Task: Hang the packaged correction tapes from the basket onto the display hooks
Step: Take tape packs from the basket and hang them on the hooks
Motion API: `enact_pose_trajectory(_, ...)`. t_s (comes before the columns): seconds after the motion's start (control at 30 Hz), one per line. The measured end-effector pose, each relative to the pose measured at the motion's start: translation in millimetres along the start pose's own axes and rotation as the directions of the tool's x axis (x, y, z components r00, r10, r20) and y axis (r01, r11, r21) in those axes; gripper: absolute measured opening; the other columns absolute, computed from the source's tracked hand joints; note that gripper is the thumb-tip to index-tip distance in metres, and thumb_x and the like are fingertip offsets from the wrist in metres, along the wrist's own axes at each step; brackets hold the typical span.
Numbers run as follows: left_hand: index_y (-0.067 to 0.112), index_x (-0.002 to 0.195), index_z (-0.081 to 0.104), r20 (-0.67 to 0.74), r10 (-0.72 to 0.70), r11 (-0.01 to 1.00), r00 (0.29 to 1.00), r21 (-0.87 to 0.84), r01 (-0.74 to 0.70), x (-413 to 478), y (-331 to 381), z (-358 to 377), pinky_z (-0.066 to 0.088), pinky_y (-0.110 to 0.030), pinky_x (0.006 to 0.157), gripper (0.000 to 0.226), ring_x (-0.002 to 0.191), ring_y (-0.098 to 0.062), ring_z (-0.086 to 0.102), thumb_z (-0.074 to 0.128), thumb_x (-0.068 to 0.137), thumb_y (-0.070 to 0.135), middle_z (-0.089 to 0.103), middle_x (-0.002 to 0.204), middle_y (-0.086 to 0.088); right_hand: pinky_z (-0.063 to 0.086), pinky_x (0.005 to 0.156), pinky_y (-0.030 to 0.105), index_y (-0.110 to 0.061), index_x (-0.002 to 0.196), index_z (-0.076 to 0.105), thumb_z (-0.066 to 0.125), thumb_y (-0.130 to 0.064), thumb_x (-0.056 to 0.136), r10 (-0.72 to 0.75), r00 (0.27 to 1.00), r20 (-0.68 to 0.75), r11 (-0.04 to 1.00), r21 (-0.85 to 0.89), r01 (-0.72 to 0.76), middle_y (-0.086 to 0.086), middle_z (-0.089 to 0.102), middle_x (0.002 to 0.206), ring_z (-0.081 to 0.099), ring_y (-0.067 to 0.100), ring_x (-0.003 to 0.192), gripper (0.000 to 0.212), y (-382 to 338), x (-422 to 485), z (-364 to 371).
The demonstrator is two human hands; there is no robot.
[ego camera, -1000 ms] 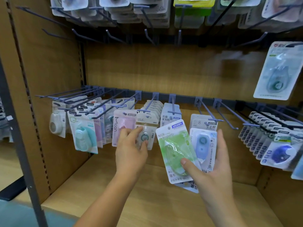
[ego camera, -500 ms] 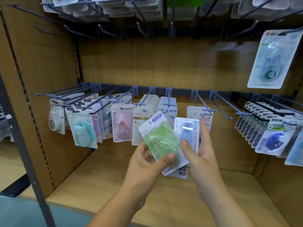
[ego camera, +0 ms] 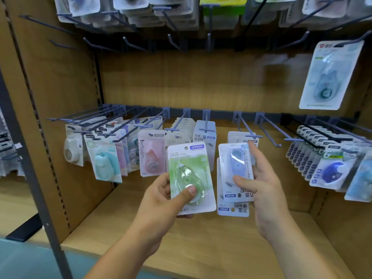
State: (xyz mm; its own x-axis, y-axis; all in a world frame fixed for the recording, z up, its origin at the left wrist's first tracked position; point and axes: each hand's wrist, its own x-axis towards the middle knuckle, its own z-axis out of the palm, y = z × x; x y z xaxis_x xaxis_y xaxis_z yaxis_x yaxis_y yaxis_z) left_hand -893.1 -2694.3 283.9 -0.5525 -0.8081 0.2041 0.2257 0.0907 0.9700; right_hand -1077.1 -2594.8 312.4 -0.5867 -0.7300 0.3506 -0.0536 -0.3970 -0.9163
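My left hand (ego camera: 165,200) grips a green correction tape pack (ego camera: 190,178) upright, thumb pressed on its blister, in front of the lower hook row (ego camera: 203,125). My right hand (ego camera: 263,184) holds a small stack of blue correction tape packs (ego camera: 234,170), turned upside down, with another pack (ego camera: 233,210) showing beneath. The two hands are a little apart, below the hooks. No basket is in view.
Grey display hooks (ego camera: 267,127) jut from a rail, some bare at centre right, others loaded with packs such as a pink one (ego camera: 152,153) and a teal one (ego camera: 105,160). An upper hook row (ego camera: 173,23) hangs overhead. A wooden shelf (ego camera: 211,248) lies below.
My left hand left the hung packs, took the green pack from my right hand and now holds it apart to the left. My right hand keeps the blue packs.
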Motion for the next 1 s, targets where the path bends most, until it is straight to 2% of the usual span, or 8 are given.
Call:
enact_pose_trajectory(0.13, 0.013, 0.122, 0.065, 0.027, 0.05, 0.998, 0.998, 0.044, -0.051, -9.7, 19.9, 28.3, 0.048, -0.033, 0.049, 0.037, 0.082, -0.019, 0.072, 0.077, 0.089, 0.022, 0.079, 0.108, -0.005, 0.059, 0.081, 0.043, -0.034, 0.135, 0.063, 0.054, 0.01, 0.091, -0.014, 0.999, -0.051, 1.0, 0.021, 0.015, -0.007, 0.079, 0.11, 0.077, 0.019, 0.097, 0.063, -30.0, -5.1, -15.3)
enact_pose_trajectory(0.27, 0.015, 0.122, 0.063, 0.115, 0.084, 0.994, 0.99, 0.064, -0.092, -11.7, 44.3, 71.8, 0.06, -0.039, 0.062, 0.033, 0.096, -0.021, 0.077, 0.073, 0.091, 0.017, 0.08, 0.109, -0.002, 0.06, 0.06, 0.034, -0.034, 0.125, 0.07, 0.054, -0.003, 0.095, -0.03, 0.993, -0.115, 0.998, 0.047, 0.036, -0.001, 0.08, 0.102, 0.078, 0.021, 0.09, 0.046, -64.9, -12.4, -44.9)
enact_pose_trajectory(0.37, 0.016, 0.123, 0.062, 0.182, 0.102, 0.99, 0.978, 0.083, -0.118, -5.9, 64.6, 110.2, 0.062, -0.039, 0.067, 0.031, 0.098, -0.021, 0.077, 0.071, 0.093, 0.016, 0.08, 0.11, -0.001, 0.061, 0.059, 0.035, -0.037, 0.126, 0.069, 0.056, -0.004, 0.096, -0.059, 0.98, -0.191, 0.994, 0.08, 0.075, -0.002, 0.079, 0.111, 0.077, 0.027, 0.098, 0.046, -90.4, -16.1, -80.0)
enact_pose_trajectory(0.57, 0.022, 0.124, 0.064, 0.24, 0.108, 0.983, 0.965, 0.12, -0.139, 14.7, 92.2, 187.5, 0.064, -0.038, 0.071, 0.027, 0.097, -0.018, 0.078, 0.066, 0.1, 0.01, 0.079, 0.111, 0.005, 0.06, 0.092, 0.054, -0.061, 0.126, 0.061, 0.065, -0.009, 0.098, -0.192, 0.911, -0.365, 0.977, 0.014, 0.212, -0.014, 0.067, 0.135, 0.07, 0.02, 0.116, 0.059, -121.7, -11.3, -141.0)
enact_pose_trajectory(0.63, 0.021, 0.124, 0.064, 0.259, 0.126, 0.978, 0.958, 0.131, -0.164, 22.9, 98.3, 207.3, 0.064, -0.035, 0.069, 0.029, 0.099, -0.017, 0.077, 0.065, 0.1, 0.006, 0.078, 0.114, 0.005, 0.061, 0.093, 0.049, -0.065, 0.123, 0.059, 0.064, -0.01, 0.099, -0.238, 0.901, -0.363, 0.97, -0.045, 0.238, -0.019, 0.067, 0.131, 0.07, 0.012, 0.114, 0.06, -130.5, -10.8, -152.3)
enact_pose_trajectory(0.77, 0.021, 0.124, 0.064, 0.3, 0.168, 0.964, 0.939, 0.149, -0.22, 35.4, 112.8, 244.3, 0.06, -0.026, 0.073, 0.027, 0.1, -0.014, 0.076, 0.064, 0.101, 0.007, 0.079, 0.113, 0.004, 0.057, 0.065, 0.014, -0.056, 0.137, 0.05, 0.06, -0.009, 0.103, -0.345, 0.863, -0.37, 0.938, -0.172, 0.302, -0.039, 0.053, 0.12, 0.066, -0.015, 0.094, 0.059, -151.8, -12.9, -176.1)
enact_pose_trajectory(0.87, 0.024, 0.123, 0.064, 0.328, 0.188, 0.962, 0.926, 0.128, -0.24, 46.8, 127.2, 274.6, 0.06, -0.031, 0.09, 0.025, 0.102, -0.011, 0.076, 0.066, 0.102, 0.012, 0.079, 0.111, 0.008, 0.05, 0.096, 0.024, -0.065, 0.14, 0.035, 0.057, -0.024, 0.106, -0.398, 0.848, -0.351, 0.9, -0.328, 0.287, -0.059, 0.034, 0.117, 0.045, -0.03, 0.109, 0.058, -162.4, -16.0, -193.0)
enact_pose_trajectory(1.0, 0.022, 0.125, 0.062, 0.341, 0.204, 0.964, 0.918, 0.093, -0.249, 66.3, 143.0, 319.8, 0.061, -0.043, 0.094, 0.027, 0.099, -0.015, 0.077, 0.069, 0.1, 0.016, 0.079, 0.11, 0.006, 0.045, 0.09, 0.018, -0.065, 0.148, 0.025, 0.055, -0.035, 0.104, -0.412, 0.858, -0.307, 0.862, -0.438, 0.256, -0.066, 0.03, 0.107, 0.041, -0.036, 0.103, 0.061, -169.0, -20.8, -216.8)
